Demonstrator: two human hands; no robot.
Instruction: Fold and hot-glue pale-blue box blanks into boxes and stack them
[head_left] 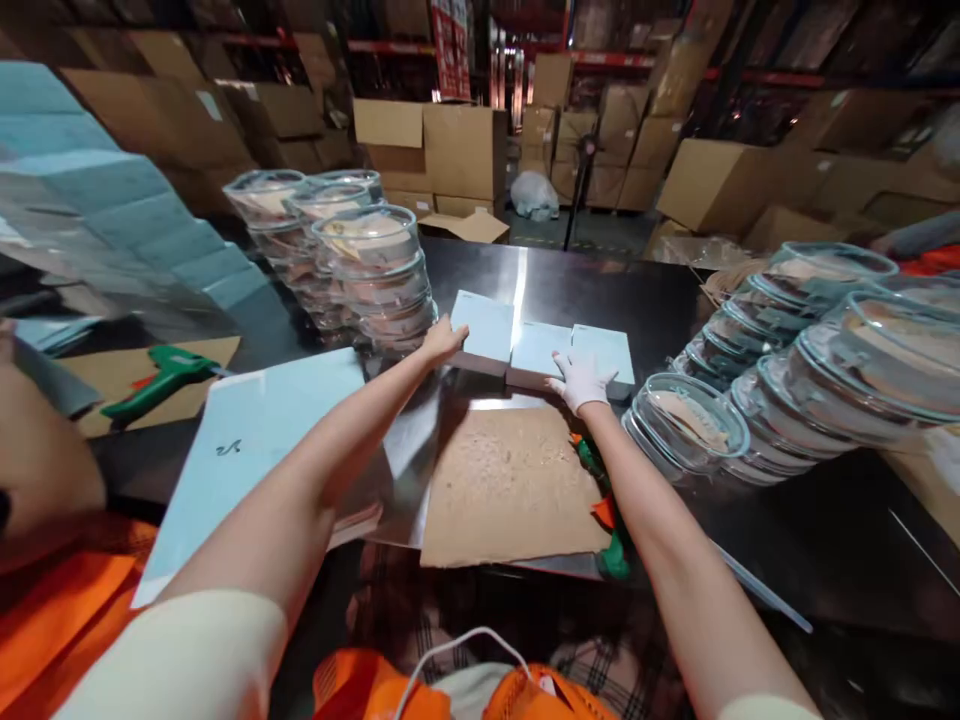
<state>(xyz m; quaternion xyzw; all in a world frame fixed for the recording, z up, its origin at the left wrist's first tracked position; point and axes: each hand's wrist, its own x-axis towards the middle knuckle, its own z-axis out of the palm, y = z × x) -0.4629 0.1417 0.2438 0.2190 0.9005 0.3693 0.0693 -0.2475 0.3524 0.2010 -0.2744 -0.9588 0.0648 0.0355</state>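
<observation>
Three light-blue boxes stand in a row on the dark desk (480,258), straight ahead of the person and beyond a flat cardboard sheet (510,490). All three look closed on top, so their contents are hidden. The bare left grip (445,340) is at the outer side of the left box (484,322), fingers partly curled; I cannot tell whether it pinches the box or only presses on it. The right grip (581,380), in a white glove, is spread wide over the front of the middle box (536,348), its fingers reaching toward the right box (606,350).

Left of the row, near the left grip, rise stacks of round glass dishes (371,245); the upper ones hold pale inserts under clear glass. To the right, taller glass stacks (892,335) lean beside a low stack (686,425), whose top dish contains a pale printed insert. Further left is a blurred pile of blue boxes (142,205), their contents out of sight. Behind the desk, a brown carton (465,155) sits near a knotted white plastic bag (534,195); what either contains is unclear.
</observation>
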